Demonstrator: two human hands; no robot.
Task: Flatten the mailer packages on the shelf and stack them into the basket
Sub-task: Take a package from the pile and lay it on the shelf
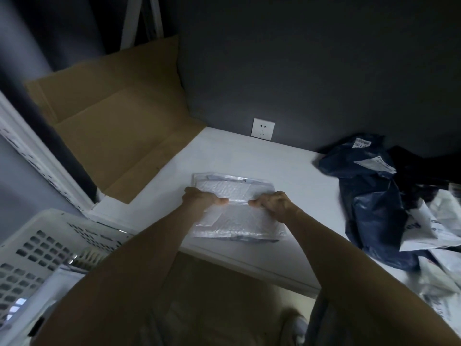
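Forearms [139, 258] lead to left hand [202, 197] and right hand [272, 203], each grip pinching white mailer [239, 221] on shelf [287, 166].

The room is dim. A dark grey wall [311, 71] rises behind the white shelf [262, 161]. A white wall socket [262, 128] is set in the wall just above the shelf's back edge. In the left corner a big sheet of brown cardboard [119, 121] leans against the wall, its lower end resting on the shelf. A white upright [37, 156] with rows of dark marks slants along the far left, and white bars [134, 21] show above the cardboard. Below the shelf's front edge lies a brownish surface [219, 283], too dark to identify.
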